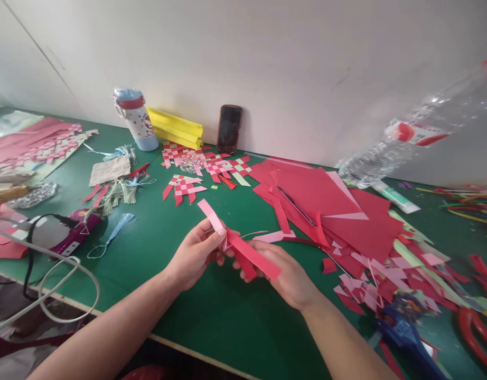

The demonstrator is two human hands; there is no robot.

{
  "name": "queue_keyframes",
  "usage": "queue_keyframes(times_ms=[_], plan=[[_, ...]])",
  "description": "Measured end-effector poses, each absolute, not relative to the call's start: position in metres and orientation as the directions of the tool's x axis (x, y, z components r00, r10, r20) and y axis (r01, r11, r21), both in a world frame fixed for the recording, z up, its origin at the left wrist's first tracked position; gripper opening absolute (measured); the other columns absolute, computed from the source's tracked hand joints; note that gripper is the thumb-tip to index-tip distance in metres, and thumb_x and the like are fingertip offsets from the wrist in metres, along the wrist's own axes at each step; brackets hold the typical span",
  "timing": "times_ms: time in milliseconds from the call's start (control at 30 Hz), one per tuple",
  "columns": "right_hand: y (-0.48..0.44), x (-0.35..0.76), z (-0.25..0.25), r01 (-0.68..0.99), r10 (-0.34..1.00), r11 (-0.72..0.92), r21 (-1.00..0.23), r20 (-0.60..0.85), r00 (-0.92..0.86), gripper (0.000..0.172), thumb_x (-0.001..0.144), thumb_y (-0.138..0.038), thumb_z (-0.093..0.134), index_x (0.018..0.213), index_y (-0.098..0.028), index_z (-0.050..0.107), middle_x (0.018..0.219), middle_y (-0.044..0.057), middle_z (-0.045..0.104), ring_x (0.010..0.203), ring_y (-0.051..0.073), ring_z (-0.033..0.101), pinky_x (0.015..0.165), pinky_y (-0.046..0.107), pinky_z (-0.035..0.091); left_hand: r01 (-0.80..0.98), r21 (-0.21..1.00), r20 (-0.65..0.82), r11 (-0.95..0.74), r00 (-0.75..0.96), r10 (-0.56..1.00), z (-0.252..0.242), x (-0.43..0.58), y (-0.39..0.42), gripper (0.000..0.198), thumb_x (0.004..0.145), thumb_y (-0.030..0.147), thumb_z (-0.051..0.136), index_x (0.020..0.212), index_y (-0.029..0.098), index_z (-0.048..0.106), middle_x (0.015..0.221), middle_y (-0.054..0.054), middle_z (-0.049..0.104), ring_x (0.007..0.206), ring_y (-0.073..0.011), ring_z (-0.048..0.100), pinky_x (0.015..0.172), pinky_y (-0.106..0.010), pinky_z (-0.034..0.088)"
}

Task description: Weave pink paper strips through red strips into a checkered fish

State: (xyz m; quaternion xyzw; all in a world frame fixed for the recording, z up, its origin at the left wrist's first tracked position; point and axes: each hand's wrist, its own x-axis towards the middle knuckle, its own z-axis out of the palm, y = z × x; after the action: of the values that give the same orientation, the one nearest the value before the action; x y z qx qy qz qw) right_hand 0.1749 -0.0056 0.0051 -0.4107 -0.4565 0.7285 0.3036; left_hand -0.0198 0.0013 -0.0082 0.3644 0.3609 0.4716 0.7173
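Over the near middle of a green table (212, 324), folded red and pink paper strips (256, 257) are held up between two bare hands. The left hand (194, 254) pinches them where they cross, thumb on top and fingers below; a pink end points away toward the wall. The right hand (289, 274) has its fingers curled behind the red lengths, touching them, but the paper covers the thumb, so I cannot tell whether it grips or only supports.

Just beyond, woven checkered pieces (185, 186) lie on the smooth tabletop, some around a small glittering clear heap (192, 163). To the right, red sheets (307, 192) overlap in a loose stack with a slim dark tool (296, 206) on top; nearer, pink and red scraps (358, 285) spread toward a blue-handled tool (405, 330). To the left are pale tassels (122, 192), a blue tassel (117, 228), a purple device (75, 232) and a looping white cable (96, 295) by the table's edge.

Along the back, a patterned flask (136, 121) stands beside folded yellow paper (176, 128), and a phone (229, 128) leans against the plain pale wall (283, 68). A clear plastic bottle (418, 129), tilted in view, is at the right.
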Motion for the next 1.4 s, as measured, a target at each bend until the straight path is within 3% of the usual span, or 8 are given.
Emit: queue_keyframes(times_ms=[167, 333, 467, 633, 867, 1000, 1167, 1400], plan=[[-0.007, 0.178, 0.006, -0.126, 0.776, -0.459, -0.879, -0.329, -0.538, 0.068, 0.085, -0.076, 0.044, 0.104, -0.015, 0.068, 0.09, 0.011, 0.071, 0.075, 0.018, 0.065, 0.067, 0.03, 0.049, -0.362, 0.902, -0.136, 0.234, 0.277, 0.951, -0.009, -0.02, 0.001, 0.026, 0.089, 0.04, 0.068, 0.092, 0.017, 0.058, 0.085, -0.004, 0.068, 0.064, -0.0091, 0.059, 0.052, -0.017, 0.046], [-0.009, 0.173, 0.002, -0.004, 0.783, -0.437, -0.899, -0.379, -0.494, 0.051, 0.076, -0.06, 0.073, 0.1, -0.015, 0.065, 0.082, 0.005, 0.068, 0.068, 0.014, 0.061, 0.063, 0.027, 0.047, -0.304, 0.933, -0.094, 0.191, 0.305, 0.948, -0.01, -0.018, 0.0, 0.027, 0.089, 0.041, 0.068, 0.093, 0.016, 0.059, 0.085, -0.005, 0.068, 0.068, -0.0104, 0.061, 0.054, -0.017, 0.048], [-0.006, 0.173, -0.001, 0.039, 0.847, -0.362, -0.931, -0.346, -0.404, 0.043, 0.082, -0.059, 0.068, 0.086, -0.016, 0.063, 0.069, 0.0, 0.062, 0.057, 0.01, 0.053, 0.056, 0.025, 0.04, -0.295, 0.928, -0.13, 0.228, 0.316, 0.94, -0.008, -0.018, -0.002, 0.029, 0.089, 0.044, 0.067, 0.094, 0.017, 0.058, 0.082, -0.004, 0.066, 0.072, -0.0143, 0.066, 0.051, -0.017, 0.048], [-0.004, 0.181, 0.001, 0.073, 0.865, -0.316, -0.946, -0.319, -0.387, 0.045, 0.087, -0.06, 0.06, 0.077, -0.017, 0.062, 0.069, 0.001, 0.061, 0.06, 0.011, 0.052, 0.058, 0.026, 0.037, -0.283, 0.937, -0.123, 0.203, 0.275, 0.954, -0.005, -0.019, -0.003, 0.03, 0.085, 0.045, 0.07, 0.093, 0.018, 0.058, 0.122, -0.01, 0.059, 0.082, -0.0193, 0.071, 0.052, -0.021, 0.052], [-0.005, 0.185, 0.006, 0.151, 0.785, -0.308, -0.939, -0.34, -0.518, 0.044, 0.083, -0.06, 0.064, 0.076, -0.016, 0.06, 0.069, -0.001, 0.055, 0.063, 0.012, 0.046, 0.06, 0.027, 0.035, -0.077, 0.995, 0.085, -0.066, 0.284, 0.955, -0.005, -0.021, -0.003, 0.017, 0.083, 0.031, 0.074, 0.087, 0.017, 0.066, 0.125, -0.014, 0.054, 0.132, -0.0321, 0.044, 0.078, -0.027, 0.054], [-0.007, 0.186, 0.009, 0.286, 0.728, -0.273, -0.918, -0.392, -0.563, 0.04, 0.087, -0.055, 0.059, 0.077, -0.017, 0.059, 0.068, -0.002, 0.052, 0.062, 0.011, 0.043, 0.059, 0.026, 0.034, -0.145, 0.989, 0.059, -0.013, 0.316, 0.947, -0.008, -0.02, -0.003, 0.017, 0.087, 0.033, 0.069, 0.089, 0.017, 0.064, 0.121, -0.012, 0.057, 0.119, -0.0266, 0.053, 0.077, -0.028, 0.054], [-0.007, 0.186, 0.012, 0.415, 0.71, -0.178, -0.892, -0.408, -0.574, 0.028, 0.092, -0.04, 0.053, 0.075, -0.018, 0.053, 0.063, -0.006, 0.04, 0.058, 0.009, 0.034, 0.054, 0.024, 0.028, -0.247, 0.965, 0.016, 0.088, 0.391, 0.92, -0.01, -0.018, -0.002, 0.022, 0.092, 0.037, 0.065, 0.091, 0.015, 0.06, 0.079, -0.001, 0.059, 0.067, -0.0097, 0.053, 0.064, -0.023, 0.048], [-0.007, 0.187, 0.015, 0.447, 0.735, -0.131, -0.885, -0.389, -0.555, 0.021, 0.087, -0.028, 0.053, 0.069, -0.018, 0.054, 0.063, -0.003, 0.051, 0.058, 0.01, 0.044, 0.055, 0.023, 0.035, -0.259, 0.949, -0.059, 0.178, 0.407, 0.911, -0.009, -0.021, 0.0, 0.024, 0.09, 0.037, 0.068, 0.092, 0.016, 0.059, 0.092, -0.005, 0.065, 0.077, -0.0116, 0.055, 0.068, -0.023, 0.046]])
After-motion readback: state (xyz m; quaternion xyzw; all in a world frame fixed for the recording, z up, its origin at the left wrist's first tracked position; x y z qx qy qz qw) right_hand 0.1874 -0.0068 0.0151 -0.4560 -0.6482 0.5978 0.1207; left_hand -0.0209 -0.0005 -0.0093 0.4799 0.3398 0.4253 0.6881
